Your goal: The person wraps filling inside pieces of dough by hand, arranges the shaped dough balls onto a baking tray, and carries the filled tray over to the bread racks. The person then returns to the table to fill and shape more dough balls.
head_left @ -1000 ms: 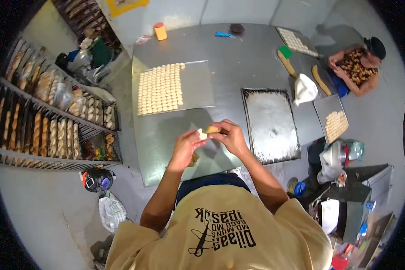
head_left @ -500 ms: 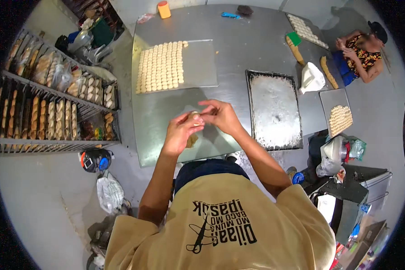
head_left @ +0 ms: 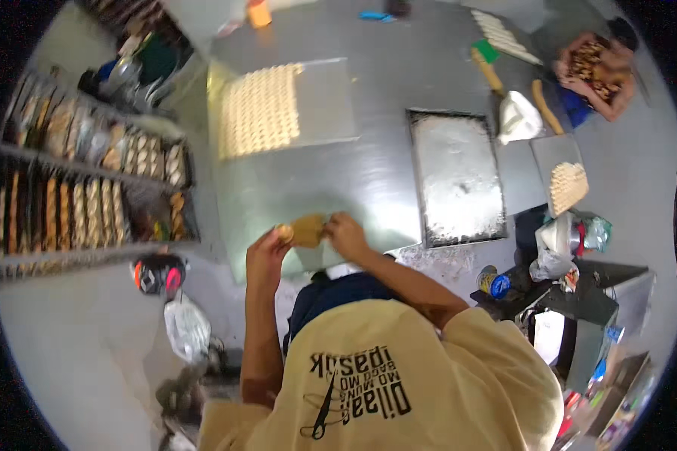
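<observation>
Currently, left hand (head_left: 265, 252): holding a small round piece (head_left: 284, 232) in a narrow grip.
Right hand (head_left: 346, 237): touching the right edge of a tan slab (head_left: 308, 231); whether the fingers are pinching it, I cannot tell.
Slab's place: lying between the hands, above or on the near part of the tabletop (head_left: 353, 173); blur is hiding which.
Step in hand: probably taking some of the slab while the left hand is holding the round piece.
Next move: calling, I judge, for a steady left hold and a light right pinch.
Count: one round piece, one slab and two hands are showing; three nearer trays are showing too, a left tray (head_left: 327, 98), a dark-rimmed tray (head_left: 459, 177) and a right tray (head_left: 549, 154).
Pale pieces (head_left: 263, 109): filling rows on the left tray, blur defeating any count.
</observation>
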The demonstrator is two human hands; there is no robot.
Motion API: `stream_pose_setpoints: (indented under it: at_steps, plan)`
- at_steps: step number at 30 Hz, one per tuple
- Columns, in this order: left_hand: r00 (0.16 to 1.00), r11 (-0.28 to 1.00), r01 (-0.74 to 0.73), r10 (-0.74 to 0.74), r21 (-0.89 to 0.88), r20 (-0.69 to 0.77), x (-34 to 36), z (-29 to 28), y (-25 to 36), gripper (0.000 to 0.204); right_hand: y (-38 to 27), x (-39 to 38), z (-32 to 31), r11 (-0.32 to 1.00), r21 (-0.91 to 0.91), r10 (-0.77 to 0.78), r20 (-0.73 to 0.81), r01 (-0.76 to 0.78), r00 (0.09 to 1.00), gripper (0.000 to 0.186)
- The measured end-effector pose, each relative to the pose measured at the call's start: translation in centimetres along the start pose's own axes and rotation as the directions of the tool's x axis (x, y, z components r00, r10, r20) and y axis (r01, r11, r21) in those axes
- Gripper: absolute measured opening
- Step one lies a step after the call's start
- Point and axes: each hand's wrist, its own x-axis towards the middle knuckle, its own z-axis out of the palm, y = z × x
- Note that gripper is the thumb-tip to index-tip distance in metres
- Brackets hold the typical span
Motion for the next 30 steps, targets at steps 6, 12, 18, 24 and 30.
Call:
stream_pose_setpoints:
  at_steps: [6,12,18,24,30]
  plan:
    - [0.982,0.999,0.046,-0.043,-0.010,0.181,-1.5,2.7,0.0,0.036,0.1,1.5,-2.0,0.987,-0.118,0.112,0.027,-0.108,0.993,0.021]
    - [0.962,0.999,0.042,-0.041,0.004,0.270,0.0,5.1,0.4,0.033,1.7,4.9,-13.7,-0.112,0.785,0.193,0.619,-0.609,0.761,0.034]
    - [0.932,0.981,0.016,-0.085,0.195,0.352,0.2,11.2,0.3,0.034,-1.5,4.1,-18.2,-0.086,0.748,0.045,0.663,-0.658,0.747,0.069]
    - [0.909,0.945,-0.051,-0.089,0.322,0.407,1.0,15.5,0.6,0.033,-0.8,3.9,-21.8,0.195,0.815,0.266,0.491,-0.546,0.829,0.045]
    - [0.929,0.963,-0.029,-0.073,0.268,0.363,2.6,17.5,-1.0,0.029,-0.9,4.2,-22.7,0.333,0.838,0.456,0.258,-0.432,0.852,0.035]
